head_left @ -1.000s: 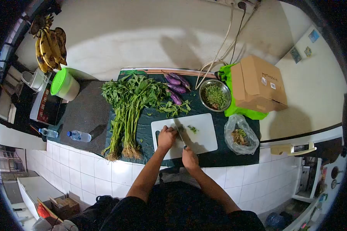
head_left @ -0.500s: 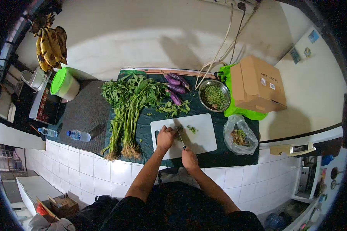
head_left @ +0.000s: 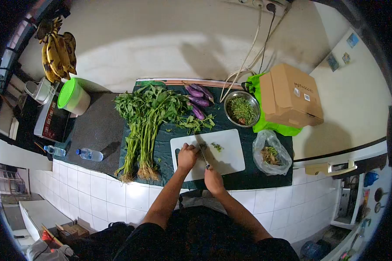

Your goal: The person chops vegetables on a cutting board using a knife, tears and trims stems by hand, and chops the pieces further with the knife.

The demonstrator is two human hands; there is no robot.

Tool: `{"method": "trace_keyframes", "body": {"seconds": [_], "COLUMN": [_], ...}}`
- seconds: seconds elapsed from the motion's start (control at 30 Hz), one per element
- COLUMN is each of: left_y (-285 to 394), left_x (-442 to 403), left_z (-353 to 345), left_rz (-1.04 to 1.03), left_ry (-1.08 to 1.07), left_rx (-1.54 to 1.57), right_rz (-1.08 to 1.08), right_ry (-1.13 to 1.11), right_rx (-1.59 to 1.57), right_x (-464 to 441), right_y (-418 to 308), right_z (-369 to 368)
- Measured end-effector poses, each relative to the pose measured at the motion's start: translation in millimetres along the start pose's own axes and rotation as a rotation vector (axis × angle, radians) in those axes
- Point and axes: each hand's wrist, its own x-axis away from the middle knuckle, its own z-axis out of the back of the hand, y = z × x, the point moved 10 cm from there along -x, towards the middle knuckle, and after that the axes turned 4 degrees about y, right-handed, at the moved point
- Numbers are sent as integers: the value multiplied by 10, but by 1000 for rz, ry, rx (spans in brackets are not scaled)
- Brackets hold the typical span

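Note:
On the white cutting board (head_left: 233, 152), my right hand (head_left: 213, 179) is closed around the handle of a knife (head_left: 203, 153), its blade pointing away from me. Just left of the blade, my left hand (head_left: 187, 157) is closed, fingertips bunched on a small tuft of leafy greens (head_left: 203, 146) that they mostly cover. A little pile of chopped greens (head_left: 217, 147) lies right of the blade. Behind the board is a metal bowl (head_left: 227, 114) with chopped greens in it. To the right sits a clear plastic bag (head_left: 279, 167) holding trimmings.
Long leafy stems with roots (head_left: 147, 130) lie left of the board, several purple eggplants (head_left: 199, 102) behind it. A cardboard box (head_left: 287, 93) stands at the back right. Further left are water bottles (head_left: 90, 154), a green-lidded tub (head_left: 76, 102) and hanging bananas (head_left: 56, 56).
The knife blade has shifted slightly beside my left fingertips. Both hands stay in nearly the same place, and the view has moved only a little.

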Motion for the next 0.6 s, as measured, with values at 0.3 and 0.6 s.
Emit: {"method": "trace_keyframes", "body": {"seconds": [0.3, 0.6], "left_y": [-3, 35], "left_x": [-2, 67], "left_z": [58, 109], "left_rz": [33, -37], "left_ry": [21, 31], "left_rx": [13, 6], "right_rz": [66, -76], "right_ry": [100, 23], "right_rx": [33, 5], "right_x": [-281, 27], "right_y": [-100, 45], "right_z": [107, -33]}}
